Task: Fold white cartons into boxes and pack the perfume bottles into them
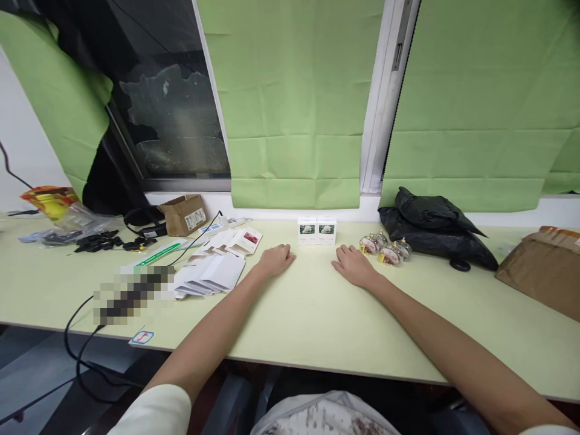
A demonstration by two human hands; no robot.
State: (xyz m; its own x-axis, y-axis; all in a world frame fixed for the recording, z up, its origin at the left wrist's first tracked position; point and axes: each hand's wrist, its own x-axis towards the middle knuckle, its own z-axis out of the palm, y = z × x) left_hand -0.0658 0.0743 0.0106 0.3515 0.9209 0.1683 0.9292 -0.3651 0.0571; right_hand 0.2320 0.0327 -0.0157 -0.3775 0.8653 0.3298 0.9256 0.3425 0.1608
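Note:
My left hand [275, 260] rests on the table with its fingers curled in; nothing shows in it. It is nearest to the stack of flat white folded cartons [211, 275] on its left. My right hand [354, 266] lies palm down, fingers spread a little, holding nothing. Just beyond its fingers, to the right, are several small round glass bottles [390, 252] with gold-coloured necks. Between and behind both hands, two small white boxes [307, 231] with dark picture labels stand upright side by side. Neither hand touches them.
Black plastic bags [435, 226] and a brown carton [544, 266] occupy the right side of the pale table [312, 326]. To the left are an open cardboard box [183, 216], black cable parts [97, 240], a green-and-white strip [158, 253] and loose cables. Green curtains [294, 103] hang behind.

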